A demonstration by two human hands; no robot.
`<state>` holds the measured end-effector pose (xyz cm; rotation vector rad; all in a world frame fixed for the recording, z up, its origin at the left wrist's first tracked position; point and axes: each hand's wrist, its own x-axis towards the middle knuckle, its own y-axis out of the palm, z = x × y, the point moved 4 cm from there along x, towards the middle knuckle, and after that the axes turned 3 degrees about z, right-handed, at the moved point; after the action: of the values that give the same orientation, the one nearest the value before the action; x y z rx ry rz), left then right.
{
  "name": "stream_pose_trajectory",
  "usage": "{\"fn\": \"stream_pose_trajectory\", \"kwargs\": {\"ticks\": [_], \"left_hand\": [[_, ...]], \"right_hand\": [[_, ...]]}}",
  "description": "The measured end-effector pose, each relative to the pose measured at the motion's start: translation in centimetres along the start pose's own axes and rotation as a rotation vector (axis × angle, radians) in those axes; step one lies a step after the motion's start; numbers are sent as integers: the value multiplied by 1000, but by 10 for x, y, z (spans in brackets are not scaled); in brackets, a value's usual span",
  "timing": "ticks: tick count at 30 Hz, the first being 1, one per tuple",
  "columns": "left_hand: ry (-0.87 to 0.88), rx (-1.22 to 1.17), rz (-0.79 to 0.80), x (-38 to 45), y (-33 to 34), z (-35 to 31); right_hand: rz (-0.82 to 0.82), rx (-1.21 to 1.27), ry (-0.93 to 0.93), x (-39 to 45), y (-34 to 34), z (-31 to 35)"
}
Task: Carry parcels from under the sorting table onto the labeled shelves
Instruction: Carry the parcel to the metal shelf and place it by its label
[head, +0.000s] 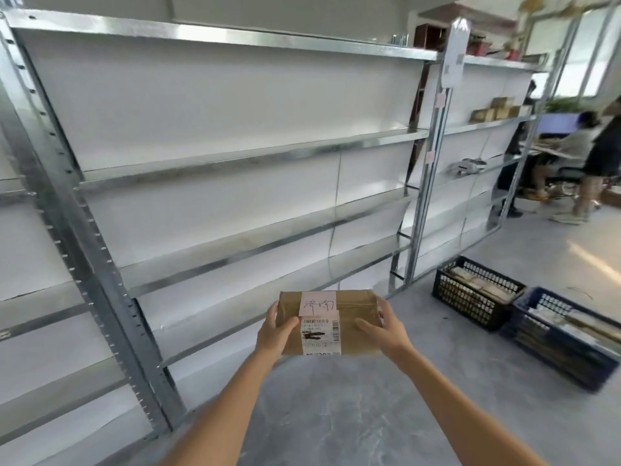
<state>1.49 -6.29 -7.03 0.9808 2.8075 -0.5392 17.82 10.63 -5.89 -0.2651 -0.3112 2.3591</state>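
Note:
A brown cardboard parcel (353, 309) is held level in front of me, at about the height of the lowest shelf boards. It carries a pink handwritten note and a white barcode label on top. My left hand (277, 331) grips its left side with the thumb on top. Gripping the right side is my right hand (381, 326). The metal shelving unit (235, 156) stands just beyond the parcel, its several boards bare. Small pink labels (441, 97) hang on the upright post between this unit and the one to the right.
Two plastic crates filled with parcels sit on the floor at the right, one black (477, 292), one dark blue (564, 334). A second shelf unit (484, 121) holds small boxes and a white device. People (571, 153) are at a desk in the far right background.

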Motion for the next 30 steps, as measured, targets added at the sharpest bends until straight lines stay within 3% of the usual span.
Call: {"fn": "stream_pose_trajectory", "kwargs": {"ticks": [14, 30], "left_hand": [[145, 82, 329, 212, 149, -133], [271, 153, 441, 414, 374, -309]], "right_hand": [[-279, -139, 29, 175, -148, 1], [-385, -134, 10, 399, -388, 0]]}}
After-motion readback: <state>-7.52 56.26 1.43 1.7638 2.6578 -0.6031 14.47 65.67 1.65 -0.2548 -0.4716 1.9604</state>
